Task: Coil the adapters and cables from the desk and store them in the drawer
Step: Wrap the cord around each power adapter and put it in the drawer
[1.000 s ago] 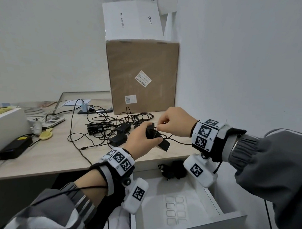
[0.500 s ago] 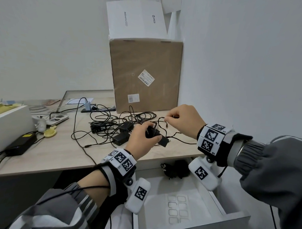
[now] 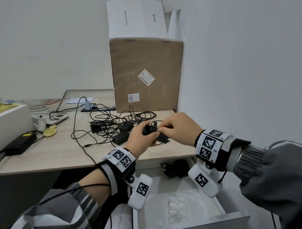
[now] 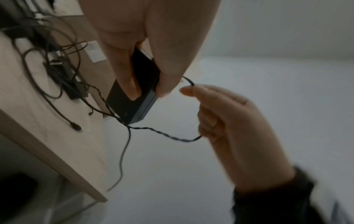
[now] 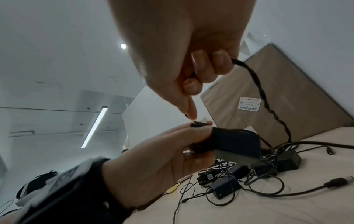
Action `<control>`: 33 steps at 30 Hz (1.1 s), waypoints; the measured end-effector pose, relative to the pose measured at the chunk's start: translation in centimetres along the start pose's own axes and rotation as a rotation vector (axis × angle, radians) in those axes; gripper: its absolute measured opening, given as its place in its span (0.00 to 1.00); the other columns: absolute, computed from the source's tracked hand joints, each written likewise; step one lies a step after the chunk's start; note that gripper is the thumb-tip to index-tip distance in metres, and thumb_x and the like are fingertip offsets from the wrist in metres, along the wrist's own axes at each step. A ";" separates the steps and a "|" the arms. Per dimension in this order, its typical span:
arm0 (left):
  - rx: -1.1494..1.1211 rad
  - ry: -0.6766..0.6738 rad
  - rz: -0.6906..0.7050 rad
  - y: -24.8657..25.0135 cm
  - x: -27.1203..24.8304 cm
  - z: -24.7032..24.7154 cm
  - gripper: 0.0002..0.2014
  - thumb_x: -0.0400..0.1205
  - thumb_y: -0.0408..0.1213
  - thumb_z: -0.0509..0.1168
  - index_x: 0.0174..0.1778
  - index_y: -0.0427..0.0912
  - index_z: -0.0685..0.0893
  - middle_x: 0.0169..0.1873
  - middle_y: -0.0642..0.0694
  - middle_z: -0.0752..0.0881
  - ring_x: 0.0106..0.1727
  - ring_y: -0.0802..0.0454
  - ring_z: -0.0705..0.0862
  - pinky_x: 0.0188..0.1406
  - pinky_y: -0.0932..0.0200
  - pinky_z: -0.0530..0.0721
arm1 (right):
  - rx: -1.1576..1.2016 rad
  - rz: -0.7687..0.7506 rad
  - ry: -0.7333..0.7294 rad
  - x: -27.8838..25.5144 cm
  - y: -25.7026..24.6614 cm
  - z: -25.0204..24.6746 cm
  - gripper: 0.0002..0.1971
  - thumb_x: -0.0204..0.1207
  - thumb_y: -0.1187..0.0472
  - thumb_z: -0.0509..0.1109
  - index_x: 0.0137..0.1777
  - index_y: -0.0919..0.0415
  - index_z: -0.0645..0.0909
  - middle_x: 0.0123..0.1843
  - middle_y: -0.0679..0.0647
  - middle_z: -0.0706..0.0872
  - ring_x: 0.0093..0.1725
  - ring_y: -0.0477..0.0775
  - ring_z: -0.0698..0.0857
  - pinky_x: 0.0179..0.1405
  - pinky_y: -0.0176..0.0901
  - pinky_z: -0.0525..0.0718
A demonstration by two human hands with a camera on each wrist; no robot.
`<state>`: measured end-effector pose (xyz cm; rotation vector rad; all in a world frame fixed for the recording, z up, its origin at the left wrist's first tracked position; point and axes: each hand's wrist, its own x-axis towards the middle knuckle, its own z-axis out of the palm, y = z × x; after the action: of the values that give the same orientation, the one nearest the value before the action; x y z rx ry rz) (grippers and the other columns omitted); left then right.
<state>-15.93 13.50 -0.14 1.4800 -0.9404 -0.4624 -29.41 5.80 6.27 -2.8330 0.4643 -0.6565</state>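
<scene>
My left hand grips a black power adapter above the desk's front edge; the left wrist view shows thumb and fingers clamped on its flat sides. My right hand pinches the adapter's thin twisted cable right at the adapter's top, a loop hanging from its fingers. More black adapters and tangled cables lie on the desk behind. The white drawer stands open below my hands, with a coiled black adapter in its back corner.
A large cardboard box with a white box on top stands against the wall at the back. At the left are a white case, a black power brick, a yellow item and a phone.
My right hand drew the cable out to the right, then came back to the adapter's top, laying a turn of cable there. The left hand kept its hold on the adapter.
</scene>
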 end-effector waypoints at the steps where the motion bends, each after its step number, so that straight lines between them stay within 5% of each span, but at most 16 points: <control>1: -0.145 -0.004 -0.053 0.2 -0.1 -0.1 0.14 0.78 0.27 0.70 0.60 0.38 0.81 0.50 0.40 0.83 0.45 0.48 0.86 0.47 0.53 0.90 | 0.021 0.000 0.006 -0.1 0.1 0.2 0.13 0.79 0.58 0.65 0.38 0.60 0.88 0.30 0.53 0.85 0.32 0.52 0.79 0.37 0.47 0.77; 5: -0.542 -0.141 -0.160 0.9 0.4 -0.5 0.15 0.78 0.18 0.64 0.61 0.26 0.77 0.52 0.31 0.82 0.53 0.43 0.85 0.60 0.55 0.85 | 0.112 0.029 0.057 -0.3 0.3 1.5 0.13 0.80 0.56 0.66 0.39 0.60 0.88 0.25 0.47 0.78 0.28 0.44 0.74 0.29 0.37 0.68; 9: -0.704 -0.197 -0.172 1.8 0.9 -1.0 0.19 0.76 0.19 0.59 0.64 0.29 0.74 0.56 0.32 0.76 0.55 0.39 0.78 0.55 0.56 0.85 | 0.186 0.039 0.105 -0.3 0.3 2.5 0.16 0.80 0.57 0.66 0.29 0.52 0.81 0.20 0.43 0.76 0.27 0.43 0.74 0.27 0.35 0.65; 13: -0.808 -0.192 -0.157 2.2 0.6 -1.3 0.12 0.81 0.21 0.53 0.59 0.30 0.74 0.51 0.31 0.77 0.50 0.43 0.80 0.51 0.60 0.85 | 0.218 0.056 0.113 -0.3 0.5 2.8 0.13 0.80 0.57 0.66 0.40 0.63 0.88 0.22 0.47 0.73 0.26 0.43 0.73 0.28 0.36 0.65; 16: -0.807 -0.164 -0.136 2.3 0.5 -1.1 0.07 0.86 0.29 0.56 0.53 0.30 0.77 0.40 0.37 0.79 0.40 0.49 0.81 0.43 0.64 0.86 | 0.235 0.051 0.076 -0.6 0.2 3.3 0.12 0.80 0.57 0.66 0.41 0.61 0.88 0.21 0.46 0.71 0.26 0.41 0.74 0.28 0.34 0.66; 20: -0.883 -0.020 -0.093 2.5 0.8 -1.3 0.14 0.87 0.39 0.59 0.57 0.31 0.80 0.45 0.42 0.86 0.41 0.54 0.85 0.45 0.66 0.87 | 0.328 0.101 0.013 -0.9 0.6 4.1 0.17 0.83 0.52 0.62 0.41 0.63 0.84 0.26 0.47 0.75 0.28 0.43 0.75 0.38 0.44 0.75; 24: -0.858 0.054 -0.165 2.9 1.1 -2.7 0.18 0.84 0.51 0.61 0.57 0.40 0.83 0.42 0.47 0.84 0.34 0.57 0.81 0.33 0.68 0.83 | 0.508 0.114 -0.108 -1.4 2.4 4.9 0.17 0.85 0.53 0.58 0.39 0.57 0.83 0.26 0.47 0.79 0.30 0.42 0.76 0.41 0.35 0.75; 29: -0.793 -0.032 -0.161 3.2 1.0 -3.9 0.26 0.85 0.60 0.52 0.68 0.45 0.78 0.36 0.49 0.79 0.26 0.58 0.68 0.24 0.67 0.67 | 0.505 0.140 -0.162 -0.9 4.7 5.3 0.17 0.84 0.54 0.60 0.35 0.53 0.81 0.31 0.46 0.82 0.29 0.36 0.75 0.37 0.27 0.72; 33: -0.769 -0.148 -0.194 4.0 0.9 -4.6 0.21 0.85 0.59 0.52 0.55 0.46 0.80 0.35 0.48 0.80 0.21 0.57 0.65 0.20 0.66 0.65 | 0.420 0.168 -0.136 0.7 6.1 4.7 0.17 0.84 0.55 0.62 0.32 0.52 0.80 0.29 0.47 0.81 0.28 0.39 0.75 0.38 0.34 0.74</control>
<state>-13.01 16.05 4.65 0.8375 -0.6182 -0.9625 -28.19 0.44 0.81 -2.3938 0.4706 -0.4612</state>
